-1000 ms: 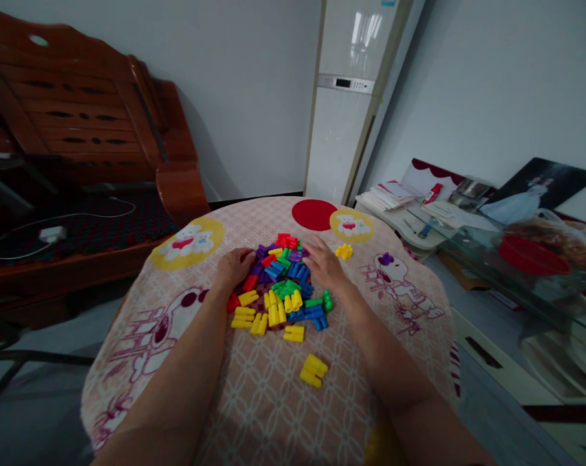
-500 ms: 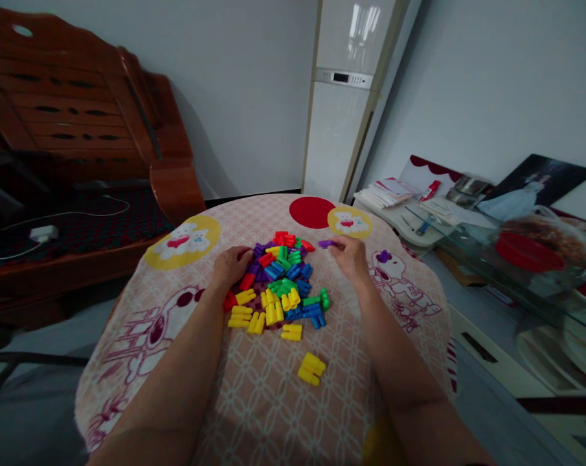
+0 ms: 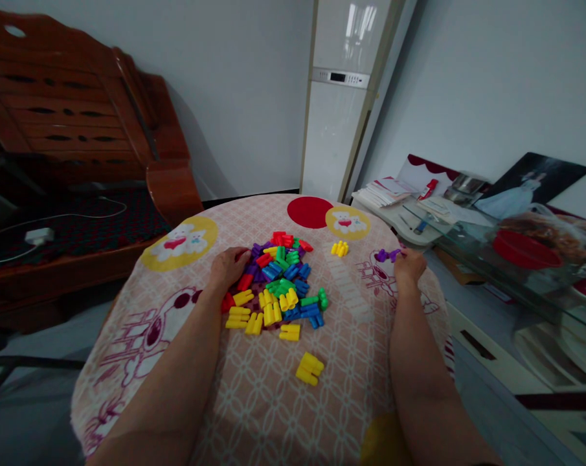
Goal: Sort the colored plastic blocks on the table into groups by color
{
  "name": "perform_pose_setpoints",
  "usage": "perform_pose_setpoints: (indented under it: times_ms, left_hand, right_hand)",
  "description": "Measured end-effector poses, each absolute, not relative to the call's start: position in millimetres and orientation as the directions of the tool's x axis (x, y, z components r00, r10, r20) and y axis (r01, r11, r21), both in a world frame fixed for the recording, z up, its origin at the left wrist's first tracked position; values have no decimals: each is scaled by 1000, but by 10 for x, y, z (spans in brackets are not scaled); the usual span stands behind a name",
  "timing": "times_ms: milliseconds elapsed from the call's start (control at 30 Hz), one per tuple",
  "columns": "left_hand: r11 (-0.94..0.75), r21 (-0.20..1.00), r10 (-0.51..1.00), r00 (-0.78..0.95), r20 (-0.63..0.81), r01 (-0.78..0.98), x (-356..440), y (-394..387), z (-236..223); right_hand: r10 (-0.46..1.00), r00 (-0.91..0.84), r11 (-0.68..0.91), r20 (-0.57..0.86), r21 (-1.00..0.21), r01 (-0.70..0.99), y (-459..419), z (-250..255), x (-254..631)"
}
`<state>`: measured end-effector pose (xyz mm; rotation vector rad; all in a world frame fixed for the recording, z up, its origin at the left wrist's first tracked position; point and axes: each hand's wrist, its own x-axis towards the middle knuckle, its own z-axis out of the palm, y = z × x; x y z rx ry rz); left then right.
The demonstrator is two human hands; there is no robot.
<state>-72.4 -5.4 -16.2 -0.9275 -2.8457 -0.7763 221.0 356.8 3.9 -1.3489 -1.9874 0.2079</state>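
Note:
At the right of the round table my right hand [image 3: 410, 265] is closed, its fingertips pinching a purple toy block [image 3: 395, 254]. Right beside that block lies another purple block [image 3: 382, 255]; whether the two touch I cannot tell. My left hand [image 3: 228, 266] rests at the left edge of a pile of plastic blocks, fingers loosely bent and a little apart, nothing visible in them. Purple blocks [image 3: 256, 252] lie nearest to it. The pile also has red [image 3: 282, 239], green [image 3: 283, 287], blue [image 3: 274, 270] and yellow blocks [image 3: 272, 313].
A small yellow group [image 3: 340, 248] stands apart beyond the pile, and a yellow piece [image 3: 310, 368] lies nearer to me. A patterned cloth [image 3: 254, 401] covers the table. To the right is a glass shelf [image 3: 460, 252] with papers and a red bowl [image 3: 526, 249]; at left, a wooden bench [image 3: 173, 178].
My right hand has moved right with the purple block, from beside the pile to the other purple block. The yellow group behind it has come into view. My left hand has stayed put.

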Motion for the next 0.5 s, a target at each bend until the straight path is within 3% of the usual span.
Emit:
perform_pose_setpoints:
  times_ms: [133,333,433,500]
  left_hand:
    - [693,439,541,-815,208,572,-729,-60,-170]
    - [703,437,536,-822,192,560,-733,-57,-176]
    - [702,437,534,-821,200,563,-734,-55,-176]
    - [698,439,534,-820,207,566,-735,-53,-178]
  right_hand:
    - [866,-280,454,415,-418,787,3562,-11,2154]
    - [863,-325,474,388,-396,787,3509,53,2137]
    - [863,-276,446,422,-385,808,3375,229,2065]
    - [822,-317,516,474,-382,767,3197,394,1964]
